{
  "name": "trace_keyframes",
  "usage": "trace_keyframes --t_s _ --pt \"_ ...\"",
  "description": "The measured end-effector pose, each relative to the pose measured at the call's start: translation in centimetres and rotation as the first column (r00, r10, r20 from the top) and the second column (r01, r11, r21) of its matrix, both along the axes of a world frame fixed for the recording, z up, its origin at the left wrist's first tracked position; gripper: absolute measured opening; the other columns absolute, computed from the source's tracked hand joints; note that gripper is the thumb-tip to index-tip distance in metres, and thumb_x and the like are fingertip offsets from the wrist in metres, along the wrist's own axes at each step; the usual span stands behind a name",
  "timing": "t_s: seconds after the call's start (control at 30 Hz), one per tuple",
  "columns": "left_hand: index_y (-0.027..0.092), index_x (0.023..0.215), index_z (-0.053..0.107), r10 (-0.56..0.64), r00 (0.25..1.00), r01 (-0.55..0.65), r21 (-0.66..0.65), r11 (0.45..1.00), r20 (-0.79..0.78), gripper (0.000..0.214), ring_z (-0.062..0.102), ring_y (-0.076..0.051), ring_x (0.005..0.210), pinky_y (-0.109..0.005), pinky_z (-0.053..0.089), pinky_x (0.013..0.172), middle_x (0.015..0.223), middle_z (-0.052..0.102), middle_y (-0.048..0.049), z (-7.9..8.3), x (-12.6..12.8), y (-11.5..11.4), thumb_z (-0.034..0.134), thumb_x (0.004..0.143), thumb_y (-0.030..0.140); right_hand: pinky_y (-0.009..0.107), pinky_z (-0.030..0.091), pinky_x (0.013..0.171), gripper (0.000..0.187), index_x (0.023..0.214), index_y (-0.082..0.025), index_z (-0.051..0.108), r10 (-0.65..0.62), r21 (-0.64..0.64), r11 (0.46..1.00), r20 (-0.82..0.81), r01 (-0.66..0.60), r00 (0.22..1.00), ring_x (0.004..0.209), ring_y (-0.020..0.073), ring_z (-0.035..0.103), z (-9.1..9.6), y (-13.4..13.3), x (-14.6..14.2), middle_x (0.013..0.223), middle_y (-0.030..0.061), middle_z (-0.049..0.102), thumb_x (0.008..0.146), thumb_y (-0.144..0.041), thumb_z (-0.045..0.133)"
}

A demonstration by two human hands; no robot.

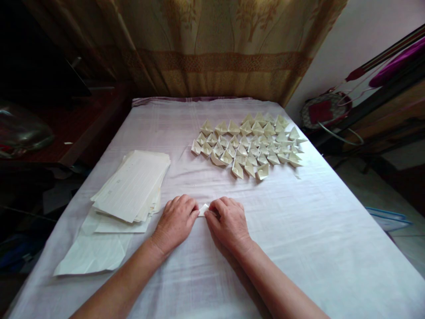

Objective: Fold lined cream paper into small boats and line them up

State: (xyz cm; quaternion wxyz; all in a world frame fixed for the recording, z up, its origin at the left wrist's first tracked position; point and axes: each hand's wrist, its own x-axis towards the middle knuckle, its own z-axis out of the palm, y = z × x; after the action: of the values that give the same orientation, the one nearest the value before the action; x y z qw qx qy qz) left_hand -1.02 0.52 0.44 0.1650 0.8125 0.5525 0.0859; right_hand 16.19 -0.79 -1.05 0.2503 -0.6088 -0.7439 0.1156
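Between my hands is a small piece of folded white paper (203, 209), its pointed top showing and its two ends hidden under my fingers. My left hand (178, 217) pinches the left end between thumb and fingers. At the right end, the thumb and curled fingers of my right hand (229, 220) close on the same paper. Both hands rest low over the cloth. Beyond them, to the right, several folded paper boats (244, 141) stand in rough rows.
A stack of lined paper sheets (134, 184) lies left of my hands, with a creased loose sheet (91, 252) partly under it. A pale checked cloth (318, 230) covers the surface. A brown curtain (206, 62) hangs behind. A dark red table (76, 137) stands at the left.
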Motion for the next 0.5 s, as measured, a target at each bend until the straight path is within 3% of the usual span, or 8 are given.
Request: trace_keyframes --t_s 0.17,0.5 --pt "0.023 0.085 0.058 0.009 0.994 -0.002 -0.063 0.998 0.104 0.004 0.058 -0.02 0.093 -0.035 0.043 0.085 0.092 0.063 -0.0014 0.3 -0.7 0.2 0.057 0.088 0.021 0.032 0.027 0.07 0.01 0.076 -0.022 0.061 -0.003 -0.015 1.0 -0.005 0.003 1.0 0.074 0.0178 0.053 0.1 0.1 0.1 0.075 -0.0001 0.062 0.084 -0.024 0.067" --pt "0.022 0.085 0.054 -0.012 0.999 0.002 -0.195 0.981 -0.047 0.008 0.058 -0.022 0.093 -0.035 0.044 0.083 0.094 0.062 -0.0023 1.8 0.2 1.5 0.061 0.085 0.018 0.032 0.026 0.071 0.011 0.076 -0.021 0.061 0.008 -0.043 0.999 0.001 -0.008 1.0 0.075 0.0183 0.053 0.0 0.1 0.1 0.076 0.0009 0.062 0.085 -0.025 0.065"
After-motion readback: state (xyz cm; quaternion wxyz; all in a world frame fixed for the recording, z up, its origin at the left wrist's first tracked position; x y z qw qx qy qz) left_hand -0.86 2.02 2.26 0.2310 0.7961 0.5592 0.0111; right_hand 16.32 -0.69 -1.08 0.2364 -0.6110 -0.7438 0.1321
